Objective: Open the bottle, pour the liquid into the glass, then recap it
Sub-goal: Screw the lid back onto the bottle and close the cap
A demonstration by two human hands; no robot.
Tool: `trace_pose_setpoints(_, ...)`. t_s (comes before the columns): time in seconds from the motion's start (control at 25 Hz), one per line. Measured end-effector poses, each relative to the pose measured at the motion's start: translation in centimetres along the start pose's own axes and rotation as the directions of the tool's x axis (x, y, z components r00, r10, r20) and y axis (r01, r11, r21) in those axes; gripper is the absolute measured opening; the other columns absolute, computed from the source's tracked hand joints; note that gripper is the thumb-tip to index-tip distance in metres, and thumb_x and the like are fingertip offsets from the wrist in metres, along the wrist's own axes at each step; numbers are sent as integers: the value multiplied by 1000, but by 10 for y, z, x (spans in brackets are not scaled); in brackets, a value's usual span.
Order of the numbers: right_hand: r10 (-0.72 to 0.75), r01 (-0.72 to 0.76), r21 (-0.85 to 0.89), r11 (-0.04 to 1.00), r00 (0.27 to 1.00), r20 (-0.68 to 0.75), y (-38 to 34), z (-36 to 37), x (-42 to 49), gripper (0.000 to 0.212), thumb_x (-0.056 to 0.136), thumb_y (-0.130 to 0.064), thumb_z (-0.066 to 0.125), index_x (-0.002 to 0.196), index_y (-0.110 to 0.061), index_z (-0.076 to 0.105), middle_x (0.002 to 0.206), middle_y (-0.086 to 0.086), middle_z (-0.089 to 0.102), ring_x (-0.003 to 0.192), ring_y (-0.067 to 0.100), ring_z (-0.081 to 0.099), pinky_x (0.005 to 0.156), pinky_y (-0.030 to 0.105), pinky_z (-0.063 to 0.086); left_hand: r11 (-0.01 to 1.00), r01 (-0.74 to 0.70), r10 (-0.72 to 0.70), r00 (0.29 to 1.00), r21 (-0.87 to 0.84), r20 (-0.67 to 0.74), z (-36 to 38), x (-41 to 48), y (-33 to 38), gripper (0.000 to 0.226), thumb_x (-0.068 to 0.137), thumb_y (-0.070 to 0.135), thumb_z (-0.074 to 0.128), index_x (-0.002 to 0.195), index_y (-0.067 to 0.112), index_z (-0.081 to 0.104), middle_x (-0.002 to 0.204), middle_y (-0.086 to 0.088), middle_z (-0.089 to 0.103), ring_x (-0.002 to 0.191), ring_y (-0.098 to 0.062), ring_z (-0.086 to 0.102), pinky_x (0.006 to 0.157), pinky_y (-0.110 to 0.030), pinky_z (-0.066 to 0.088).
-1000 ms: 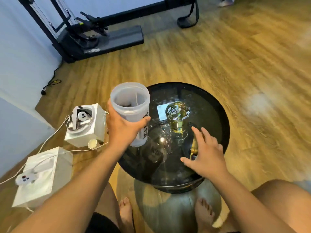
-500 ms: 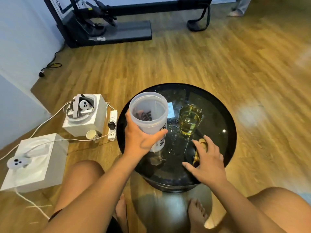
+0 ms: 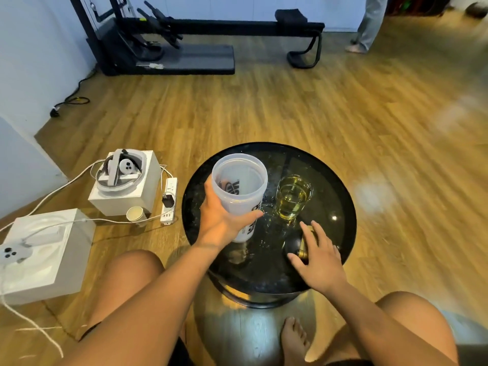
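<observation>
While the left hand (image 3: 224, 220) wraps its fingers and thumb around the middle of the translucent bottle (image 3: 241, 191), the bottle is held upright and uncapped above the left part of the round black table (image 3: 340, 196), its wide mouth open to the camera and black lettering showing on its wall; whether its base touches the table cannot be told. Just to the right of the bottle, the glass (image 3: 293, 198) stands on the table, roughly half full of yellowish liquid and apart from both hands. Nearer the person than the glass, toward the table's front right, the right hand (image 3: 318, 257) lies palm down with its fingers spread over a dark round cap (image 3: 294, 244) that bears a gold-coloured part; the fingertips touch or nearly touch it, but the hand covers too much to tell whether it is gripped. The table top is glossy and speckled with droplets or reflections. On the wooden floor (image 3: 290, 107) left of the table sit two white boxes (image 3: 126, 186) with headset gear and cables, a white power strip (image 3: 169, 202) and a small paper cup (image 3: 135, 214). Far beyond the table, a black exercise machine (image 3: 184, 38) stands against the wall, and the legs of another person (image 3: 369, 25) show to its right
</observation>
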State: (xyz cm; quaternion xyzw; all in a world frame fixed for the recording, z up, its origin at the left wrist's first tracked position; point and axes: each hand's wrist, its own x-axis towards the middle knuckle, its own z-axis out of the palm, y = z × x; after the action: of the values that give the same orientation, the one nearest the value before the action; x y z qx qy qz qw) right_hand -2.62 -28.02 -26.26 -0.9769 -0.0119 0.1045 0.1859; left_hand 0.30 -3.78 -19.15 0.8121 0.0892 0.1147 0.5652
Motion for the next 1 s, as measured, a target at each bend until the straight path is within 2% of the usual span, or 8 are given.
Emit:
trace_pose_setpoints(0.16,21,-18,138,990,1000,-20,1,-5,-2,97,85,-55,68,159,-35,8,169,-5,12,152,21,26,120,49,30,998,12,-8,997,-57,73,-5,1,-1,127,45,33,100,145,34,22,137,12,43,129,-4,42,109,-28,39)
trace_pose_setpoints(0.28,47,-54,166,985,998,43,0,-11,-2,103,84,-53,72,160,-35,5,170,-3,5,150,25,31,109,38,41,994,5,4,996,-111,86,-11,-1,6,139,44,25,101,151,32,13,148,10,35,137,-5,35,113,-28,33)
trace_pose_setpoints(0.4,55,-60,186,981,998,33,0,-11,0,105,83,-59,70,160,-34,4,170,1,4,154,28,20,118,41,31,991,-17,26,998,-130,63,-14,-1,17,143,41,34,101,152,34,11,150,4,37,138,-11,37,112,-31,34)
trace_pose_setpoints(0.52,94,-89,116,989,995,-31,0,-11,1,103,82,-69,63,160,-32,7,169,5,10,155,28,14,122,44,25,989,-58,62,998,-138,28,-15,3,22,119,37,48,93,138,38,30,133,13,50,123,-2,49,104,-28,43)
trace_pose_setpoints(0.64,178,-178,34,983,984,7,-1,-14,6,103,81,-71,62,160,-29,10,164,7,26,146,34,31,113,44,39,991,-96,101,994,-98,49,-18,6,22,103,39,49,91,127,47,37,125,20,52,117,3,52,98,-27,48)
trace_pose_setpoints(0.8,195,-202,72,977,976,97,-3,-24,13,100,76,-63,71,156,-27,22,146,8,50,127,33,52,102,41,49,991,-111,117,991,-77,72,-22,8,21,107,39,48,91,132,38,39,125,20,53,118,-1,53,99,-34,50)
trace_pose_setpoints(0.92,163,-166,153,974,986,30,-4,-48,0,88,79,-51,73,152,-27,32,139,9,55,119,30,56,91,38,50,993,-105,110,990,-61,92,-25,9,19,109,40,49,92,135,37,40,126,17,55,119,-5,53,99,-41,51)
trace_pose_setpoints(1.0,116,-100,200,975,991,-67,-7,-74,-8,80,80,-45,73,150,-32,37,139,8,57,117,28,56,84,34,45,996,-79,83,992,-40,96,-26,8,19,109,39,53,90,135,40,39,127,16,55,119,-6,54,99,-41,50)
